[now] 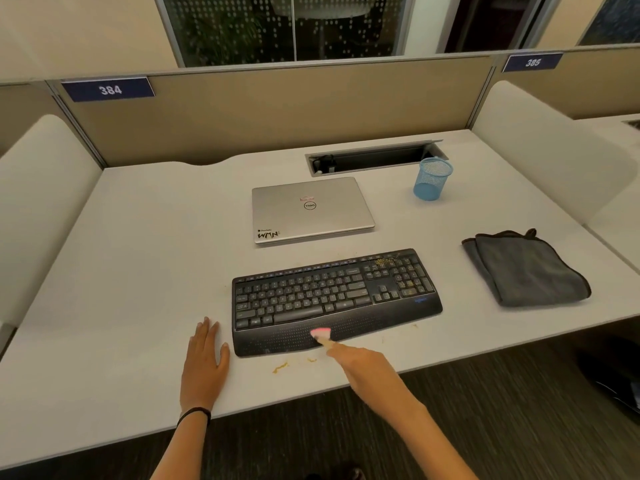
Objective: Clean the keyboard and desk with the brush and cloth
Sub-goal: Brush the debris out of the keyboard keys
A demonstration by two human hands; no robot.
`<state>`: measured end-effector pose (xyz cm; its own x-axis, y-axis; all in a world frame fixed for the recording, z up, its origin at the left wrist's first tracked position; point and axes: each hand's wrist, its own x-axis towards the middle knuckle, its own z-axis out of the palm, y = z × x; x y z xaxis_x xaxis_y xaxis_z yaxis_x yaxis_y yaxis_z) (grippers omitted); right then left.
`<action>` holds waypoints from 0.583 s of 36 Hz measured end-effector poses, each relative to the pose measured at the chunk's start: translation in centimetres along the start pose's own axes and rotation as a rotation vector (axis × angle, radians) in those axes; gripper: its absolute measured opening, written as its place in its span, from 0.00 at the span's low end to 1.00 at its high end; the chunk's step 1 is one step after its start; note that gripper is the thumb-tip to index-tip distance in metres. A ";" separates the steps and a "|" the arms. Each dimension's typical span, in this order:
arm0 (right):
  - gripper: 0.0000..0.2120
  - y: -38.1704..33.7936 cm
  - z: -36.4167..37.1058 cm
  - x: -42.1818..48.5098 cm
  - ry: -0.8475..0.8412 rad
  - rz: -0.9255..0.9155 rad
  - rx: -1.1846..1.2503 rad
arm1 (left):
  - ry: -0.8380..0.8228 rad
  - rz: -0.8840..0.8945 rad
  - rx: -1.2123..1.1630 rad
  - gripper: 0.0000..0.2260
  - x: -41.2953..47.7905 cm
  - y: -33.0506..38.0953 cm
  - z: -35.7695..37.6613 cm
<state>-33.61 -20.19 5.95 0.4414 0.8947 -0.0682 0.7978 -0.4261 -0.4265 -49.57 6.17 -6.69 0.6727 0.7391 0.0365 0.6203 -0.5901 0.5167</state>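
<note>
This is an open-plan office laid out in numbered workstations. In the upper left of the frame a blue plate reading 384 sits on the tan partition panel behind the pale surface, and a matching plate reading 385 marks the next bay at upper right. Rounded white side dividers close off each place. A recessed cable trough with its flap raised is set into the surface near the back. A closed silver laptop, a black keyboard and a blue mesh pen cup stand on it. Dotted glass walls run along the top, and dark striped carpet covers the floor.
</note>
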 end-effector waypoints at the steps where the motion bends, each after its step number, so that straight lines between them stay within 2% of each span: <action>1: 0.20 0.0 -0.7 -0.1 -0.016 -0.007 0.024 | 0.001 0.001 -0.002 0.25 0.0 0.0 0.0; 5: 0.19 1.1 -4.1 -1.3 0.002 0.077 0.162 | 0.007 0.003 -0.006 0.25 -0.1 -0.1 0.0; 9: 0.26 3.3 -7.0 -2.5 0.177 0.167 0.237 | 0.008 0.005 -0.015 0.25 0.0 -0.1 0.0; 12: 0.18 6.1 -8.0 -2.7 0.329 0.323 0.205 | 0.008 0.003 -0.017 0.25 0.1 -0.1 0.0; 15: 0.14 8.8 -8.6 -2.6 0.427 0.395 0.176 | 0.009 0.001 -0.015 0.25 0.1 -0.1 0.0; 21: 0.14 12.0 -8.6 -1.1 0.423 0.475 0.117 | 0.010 -0.008 -0.013 0.26 0.0 -0.1 0.1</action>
<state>-21.01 -27.40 8.66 0.8782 0.4720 0.0769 0.4359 -0.7239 -0.5347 -49.55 6.20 -6.78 0.6633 0.7472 0.0410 0.6204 -0.5797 0.5282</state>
